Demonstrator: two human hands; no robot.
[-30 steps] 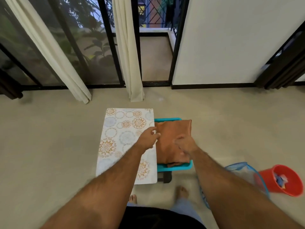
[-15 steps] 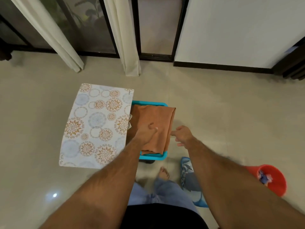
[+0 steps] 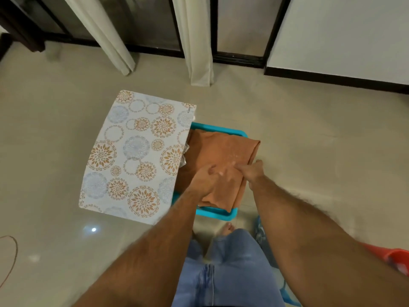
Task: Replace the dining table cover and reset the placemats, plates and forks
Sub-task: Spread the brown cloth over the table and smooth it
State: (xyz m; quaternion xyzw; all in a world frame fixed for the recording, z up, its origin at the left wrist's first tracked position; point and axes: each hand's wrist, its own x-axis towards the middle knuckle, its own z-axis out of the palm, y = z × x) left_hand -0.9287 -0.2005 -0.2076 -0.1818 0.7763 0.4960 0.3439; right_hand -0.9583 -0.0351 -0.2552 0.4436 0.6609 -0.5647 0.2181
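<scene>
A folded orange cloth [image 3: 223,149] lies on a teal plastic tray [image 3: 217,212] on the floor in front of me. My left hand [image 3: 211,177] sits on the cloth's near part, its fingers curled into the fabric. My right hand [image 3: 252,171] holds the cloth's right edge, thumb on top and fingers round the side. A floral placemat [image 3: 137,156] with orange and blue circles overlaps the tray's left side and hides that part of it. No plates or forks are in view.
Beige tile floor all around. White curtains [image 3: 197,41] and dark-framed glass doors stand at the back. A red bucket [image 3: 396,260] and a blue-rimmed item [image 3: 261,231] sit at my right. My legs and a bare foot are just below the tray.
My view has tilted down and moved closer. My right hand came in from beside the cloth and now holds its right edge. My left hand stays on the cloth.
</scene>
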